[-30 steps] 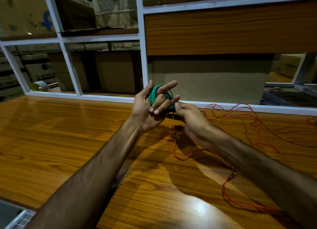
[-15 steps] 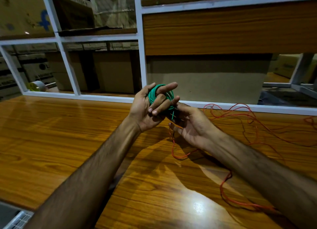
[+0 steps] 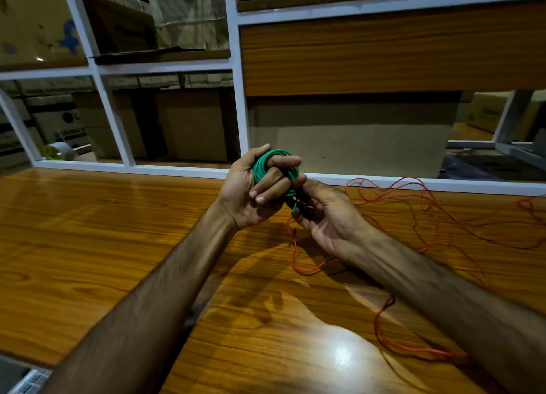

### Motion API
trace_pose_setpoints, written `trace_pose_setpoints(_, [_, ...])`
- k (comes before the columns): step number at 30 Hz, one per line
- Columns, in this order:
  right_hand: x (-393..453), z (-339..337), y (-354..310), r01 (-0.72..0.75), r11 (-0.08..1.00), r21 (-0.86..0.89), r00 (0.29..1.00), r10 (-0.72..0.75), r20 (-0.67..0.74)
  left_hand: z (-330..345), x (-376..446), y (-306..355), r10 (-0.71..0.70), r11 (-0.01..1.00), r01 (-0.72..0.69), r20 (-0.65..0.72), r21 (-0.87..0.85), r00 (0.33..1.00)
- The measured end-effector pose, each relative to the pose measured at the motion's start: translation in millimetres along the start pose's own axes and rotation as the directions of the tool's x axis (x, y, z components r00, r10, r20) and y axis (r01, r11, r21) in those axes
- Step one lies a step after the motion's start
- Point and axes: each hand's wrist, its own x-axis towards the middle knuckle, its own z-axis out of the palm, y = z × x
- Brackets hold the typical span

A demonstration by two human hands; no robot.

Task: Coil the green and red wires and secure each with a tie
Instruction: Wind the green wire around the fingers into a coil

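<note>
The wooden table (image 3: 88, 246) runs off the frame on every side, and the red wire (image 3: 413, 204) sprawls loose across its right half, partly hidden under the right forearm. The left hand (image 3: 251, 192) grips the green wire (image 3: 263, 164), wound into a coil around its curled fingers. The right hand (image 3: 328, 213) pinches at the coil's lower edge; what it pinches is too dark to make out. Since a second ago that hand has turned palm-up beneath the coil.
</note>
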Motion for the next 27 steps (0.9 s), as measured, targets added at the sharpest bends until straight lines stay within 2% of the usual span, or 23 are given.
trace_pose_setpoints(5, [-4.5,4.8,0.5,0.079,0.995,-0.053,0.996,-0.08,-0.033,4.4,2.1,-4.1,0.024,0.996,-0.028,-0.05,-0.083,0.998])
trace_pose_setpoints(9, [-5.1,6.8,1.1,0.109,0.994,-0.013,0.991,-0.11,-0.075,11.5,4.2,-11.3,0.07,0.989,-0.092,-0.176,-0.119,0.982])
trace_pose_setpoints(14, [-4.8,5.9,0.8,0.101,0.995,0.024,0.992,-0.099,-0.079,12.6,4.5,-10.4,0.07,0.991,-0.092,-0.209,-0.1,0.975])
trace_pose_setpoints(19, [-0.8,8.6,2.7,0.133,0.99,0.048,0.987,-0.128,-0.1,12.4,6.1,-8.5,0.053,0.975,-0.107,-0.265,-0.193,0.963])
trace_pose_setpoints(23, [3.6,8.9,3.6,0.175,0.984,0.023,0.977,-0.17,-0.127,6.3,10.5,-12.6,0.109,0.984,-0.153,-0.379,-0.088,0.919])
trace_pose_setpoints(27, [10.1,6.9,8.5,0.214,0.977,0.004,0.965,-0.21,-0.159,12.2,16.7,-16.7,0.152,0.958,-0.258,-0.539,-0.126,0.828])
